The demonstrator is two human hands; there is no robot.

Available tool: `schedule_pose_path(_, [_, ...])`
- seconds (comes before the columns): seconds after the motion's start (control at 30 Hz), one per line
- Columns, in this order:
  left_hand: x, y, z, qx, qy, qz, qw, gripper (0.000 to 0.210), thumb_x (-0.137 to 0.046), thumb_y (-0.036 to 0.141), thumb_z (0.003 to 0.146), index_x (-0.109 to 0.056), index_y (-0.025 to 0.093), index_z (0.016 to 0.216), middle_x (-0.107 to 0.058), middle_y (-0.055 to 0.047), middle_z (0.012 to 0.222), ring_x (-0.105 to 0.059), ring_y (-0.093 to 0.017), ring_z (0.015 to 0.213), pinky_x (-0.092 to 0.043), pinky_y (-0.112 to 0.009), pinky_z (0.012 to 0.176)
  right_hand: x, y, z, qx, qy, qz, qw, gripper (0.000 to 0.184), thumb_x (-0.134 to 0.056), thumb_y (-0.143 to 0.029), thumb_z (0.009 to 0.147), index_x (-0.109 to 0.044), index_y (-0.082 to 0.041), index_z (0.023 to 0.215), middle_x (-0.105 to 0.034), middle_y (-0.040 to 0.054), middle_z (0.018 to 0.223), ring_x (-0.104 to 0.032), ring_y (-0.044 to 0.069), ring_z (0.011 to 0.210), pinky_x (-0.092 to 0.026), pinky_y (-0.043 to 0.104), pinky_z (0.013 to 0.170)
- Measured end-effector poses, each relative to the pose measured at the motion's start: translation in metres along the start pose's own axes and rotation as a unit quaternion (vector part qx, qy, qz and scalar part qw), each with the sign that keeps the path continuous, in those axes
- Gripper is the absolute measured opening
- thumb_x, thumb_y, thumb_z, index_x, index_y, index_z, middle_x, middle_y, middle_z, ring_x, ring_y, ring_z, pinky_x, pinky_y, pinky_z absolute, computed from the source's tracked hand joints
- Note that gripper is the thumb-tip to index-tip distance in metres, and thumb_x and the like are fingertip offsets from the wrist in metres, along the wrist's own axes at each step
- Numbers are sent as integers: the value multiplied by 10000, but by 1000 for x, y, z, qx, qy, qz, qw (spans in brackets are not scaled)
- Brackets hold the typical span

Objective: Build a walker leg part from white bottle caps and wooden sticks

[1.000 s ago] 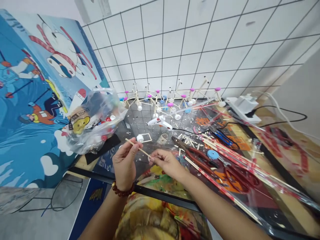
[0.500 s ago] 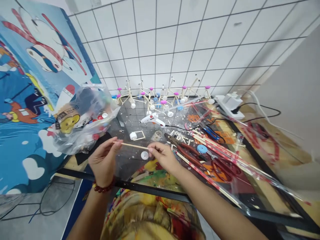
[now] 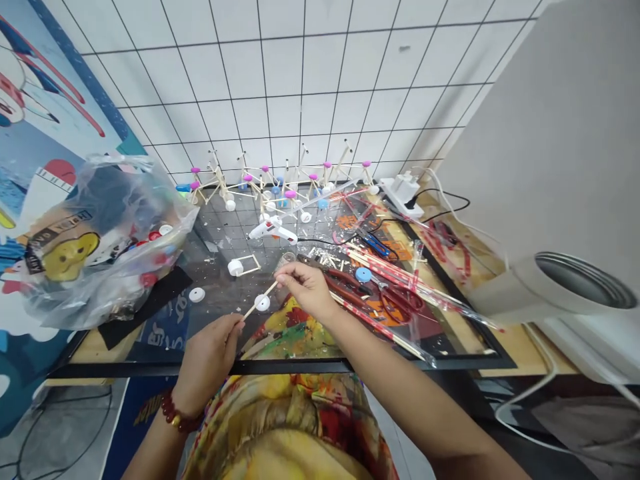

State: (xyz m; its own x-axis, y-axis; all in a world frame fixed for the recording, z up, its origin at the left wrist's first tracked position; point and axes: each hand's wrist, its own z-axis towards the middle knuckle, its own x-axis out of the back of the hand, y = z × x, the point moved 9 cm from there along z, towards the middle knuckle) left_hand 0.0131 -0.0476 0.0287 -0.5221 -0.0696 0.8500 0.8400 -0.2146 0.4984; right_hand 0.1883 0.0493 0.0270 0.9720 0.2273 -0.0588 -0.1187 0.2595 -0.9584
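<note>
Between my two hands a thin wooden stick (image 3: 254,309) runs at a slant, its right end higher. My left hand (image 3: 216,347) pinches the lower end, and my right hand (image 3: 304,288) pinches the upper end. Behind the stick a white bottle cap (image 3: 263,303) with a small hole shows on the dark glass tabletop. Another white cap (image 3: 197,295) lies to the left. Farther back sits a small stick frame (image 3: 255,261) joined to a white cap (image 3: 235,267).
A white glue gun (image 3: 273,230) rests mid-table before a row of stick models with pink and blue pieces. Pliers (image 3: 345,288), red-handled scissors (image 3: 400,301) and bundled sticks (image 3: 395,270) lie right. A clear plastic bag (image 3: 115,247) bulges at left.
The stick has turned from nearly level to slanted, its left end now lower. My left hand has dropped toward the table edge. The view has swung to the right.
</note>
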Motion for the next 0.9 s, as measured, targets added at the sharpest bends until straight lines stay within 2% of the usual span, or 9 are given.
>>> schedule_pose_path(0.2, [-15, -17, 3, 72, 32, -177, 981, 262, -443, 388, 947, -625, 200, 960, -550, 25, 629, -527, -130, 554, -389, -224, 541, 6, -5, 4, 20, 17, 24, 999, 379, -693, -418, 776, -632, -234, 1102, -684, 24, 927, -596, 141, 731, -482, 289, 725])
schedule_pose_path(0.27, [-17, -27, 1, 109, 56, -247, 961, 260, -456, 416, 944, -596, 197, 954, -528, 34, 626, -487, -116, 526, -365, -217, 511, 26, -17, 4, 30, 51, -44, 997, 362, -670, -373, 784, -616, -221, 1108, -674, 35, 984, -576, 131, 717, -470, 283, 718])
schedule_pose_path(0.33, [-20, -35, -1, 133, 59, -328, 933, 257, -474, 444, 942, -561, 203, 958, -522, 46, 637, -427, -91, 479, -329, -203, 471, 48, -30, 1, 6, 55, -182, 982, 189, -633, -334, 809, -637, -200, 943, -659, 28, 871, -575, 145, 718, -446, 278, 701])
schedule_pose_path(0.4, [-22, -39, -2, 146, 63, -410, 898, 255, -499, 461, 936, -532, 211, 970, -538, 52, 664, -389, -68, 457, -308, -186, 450, 61, -38, -5, -26, -20, -393, 919, 85, -651, -279, 799, -639, -195, 809, -656, 33, 834, -588, 173, 777, -412, 283, 719])
schedule_pose_path(0.5, [-20, -44, -4, 167, 89, -514, 836, 277, -564, 472, 903, -504, 222, 1008, -566, 58, 670, -400, -57, 440, -299, -166, 423, 84, -36, -21, -89, -91, -624, 771, 97, -676, -272, 776, -661, -184, 815, -662, 76, 868, -590, 217, 806, -360, 289, 675])
schedule_pose_path(0.53, [-19, -45, -5, 174, 96, -539, 818, 300, -591, 473, 885, -497, 222, 1019, -580, 56, 668, -425, -61, 439, -307, -165, 417, 87, -32, -25, -103, -114, -657, 738, 108, -666, -278, 783, -671, -184, 835, -662, 85, 895, -593, 219, 802, -346, 284, 657])
schedule_pose_path(0.6, [-20, -45, -4, 182, 90, -573, 794, 351, -647, 472, 842, -492, 211, 1019, -625, 36, 680, -504, -82, 462, -351, -173, 423, 90, -23, -29, -120, -146, -681, 708, 125, -639, -297, 803, -689, -194, 852, -654, 86, 915, -593, 207, 783, -326, 275, 631])
schedule_pose_path(0.77, [-23, -41, -2, 182, 52, -614, 766, 417, -717, 478, 776, -501, 177, 966, -697, -26, 718, -619, -130, 529, -449, -211, 473, 85, -7, -18, -106, -175, -651, 731, 165, -633, -316, 792, -672, -193, 689, -596, 60, 814, -570, 184, 775, -344, 258, 647])
schedule_pose_path(0.9, [-24, -41, -2, 187, 46, -629, 753, 424, -721, 485, 772, -502, 172, 955, -719, -51, 752, -641, -141, 540, -459, -217, 479, 86, -20, -12, -70, -139, -629, 762, 222, -560, -315, 826, -592, -193, 643, -536, 33, 724, -537, 185, 774, -351, 265, 660])
